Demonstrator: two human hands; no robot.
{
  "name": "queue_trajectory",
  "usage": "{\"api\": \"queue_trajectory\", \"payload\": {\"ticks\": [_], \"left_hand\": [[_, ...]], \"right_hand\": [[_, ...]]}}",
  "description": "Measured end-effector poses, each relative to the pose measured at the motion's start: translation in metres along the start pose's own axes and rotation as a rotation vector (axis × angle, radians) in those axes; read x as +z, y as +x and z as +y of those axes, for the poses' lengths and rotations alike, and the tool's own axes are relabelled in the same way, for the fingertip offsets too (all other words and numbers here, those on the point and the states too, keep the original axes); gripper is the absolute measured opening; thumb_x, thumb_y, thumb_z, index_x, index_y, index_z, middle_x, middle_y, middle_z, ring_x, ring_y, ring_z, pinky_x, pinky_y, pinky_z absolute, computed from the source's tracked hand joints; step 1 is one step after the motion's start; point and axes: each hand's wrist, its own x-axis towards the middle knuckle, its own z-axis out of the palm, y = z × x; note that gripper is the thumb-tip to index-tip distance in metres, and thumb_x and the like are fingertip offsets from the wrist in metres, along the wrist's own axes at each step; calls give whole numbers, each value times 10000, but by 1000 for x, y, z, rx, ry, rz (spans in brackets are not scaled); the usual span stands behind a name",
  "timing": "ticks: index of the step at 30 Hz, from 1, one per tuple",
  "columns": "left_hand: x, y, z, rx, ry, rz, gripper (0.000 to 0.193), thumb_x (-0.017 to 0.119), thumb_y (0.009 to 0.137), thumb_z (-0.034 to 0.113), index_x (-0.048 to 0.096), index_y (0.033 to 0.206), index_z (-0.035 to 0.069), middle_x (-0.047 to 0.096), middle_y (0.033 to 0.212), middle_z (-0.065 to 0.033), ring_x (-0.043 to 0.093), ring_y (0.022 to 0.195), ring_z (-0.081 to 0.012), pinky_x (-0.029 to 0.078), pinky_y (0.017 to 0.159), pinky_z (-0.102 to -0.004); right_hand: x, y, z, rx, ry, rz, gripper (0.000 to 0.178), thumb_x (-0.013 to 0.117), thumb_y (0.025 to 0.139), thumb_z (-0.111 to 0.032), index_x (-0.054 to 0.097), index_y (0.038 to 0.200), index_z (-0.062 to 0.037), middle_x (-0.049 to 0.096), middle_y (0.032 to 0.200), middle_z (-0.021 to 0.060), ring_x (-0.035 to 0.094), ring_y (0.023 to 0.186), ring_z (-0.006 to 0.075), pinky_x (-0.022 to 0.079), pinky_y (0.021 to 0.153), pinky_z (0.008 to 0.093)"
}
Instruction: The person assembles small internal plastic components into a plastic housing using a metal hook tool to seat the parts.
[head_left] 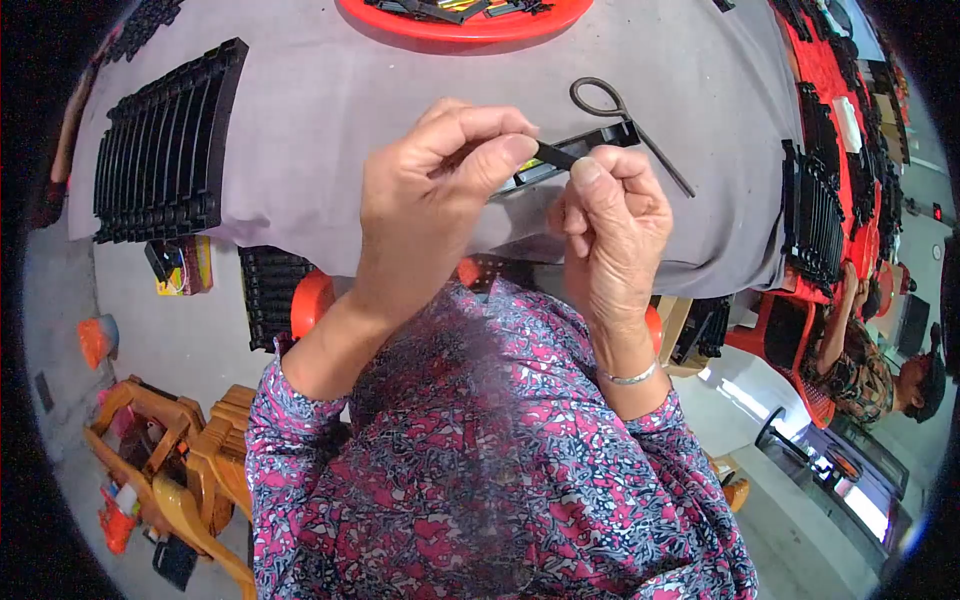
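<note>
Both hands are raised over the near edge of the cloth-covered table. A small flat black strip (pixel 556 155) spans the gap between them. My left hand (pixel 437 165) pinches its left end between thumb and fingers. At the other end, my right hand (pixel 615 205) grips it with thumb and curled fingers. Behind the hands lies a long black plastic part (pixel 605 137) with a bit of yellow-green showing; the fingers cover much of it. Just beyond, a dark metal rod with a looped end (pixel 655 150) rests on the cloth.
A red basin (pixel 465 32) of black and yellow pieces stands at the far side. Rows of black plastic parts (pixel 165 140) lie at the left, more (pixel 815 215) at the right edge. Wooden chairs (pixel 205 440) stand lower left. Another person (pixel 855 370) sits far right.
</note>
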Motion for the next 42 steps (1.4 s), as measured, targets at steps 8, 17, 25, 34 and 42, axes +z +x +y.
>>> {"api": "queue_trajectory", "payload": {"ticks": [8,17,25,34,42], "left_hand": [[5,11,15,-59,37,-90,189,663,925,79,688,1093,-3,692,946,0,620,860,-71,507,776,-227],[5,23,14,-58,15,-273,399,593,942,46,557,1339,38,498,751,51,466,633,-25,405,573,-185],[2,27,3,58,319,-377,455,520,982,138,460,1425,55,485,761,-14,490,700,-99,446,665,-265],[3,22,-10,230,370,-388,489,481,957,100,435,1443,73,566,856,-102,571,775,-186,491,763,-325],[-28,22,-27,368,508,-255,482,624,841,1,545,1317,16,638,1013,-162,657,941,-255,514,839,-348]], "right_hand": [[-7,5,-12,-14,-418,-230,70,715,881,-52,679,929,-16,651,802,-13,571,694,41,462,616,201],[-12,28,-29,-108,-561,-321,152,755,839,-51,683,961,4,636,845,-2,583,747,54,477,670,208],[-1,22,-37,-26,-603,-236,94,743,844,-29,692,915,6,629,751,-25,545,646,27,445,559,194],[-5,26,-30,100,-630,-130,131,727,872,-108,684,854,15,609,698,-32,499,595,17,386,506,181],[-27,40,-32,100,-762,-127,132,723,866,-106,680,834,15,552,657,-53,468,574,21,350,480,206]]}}
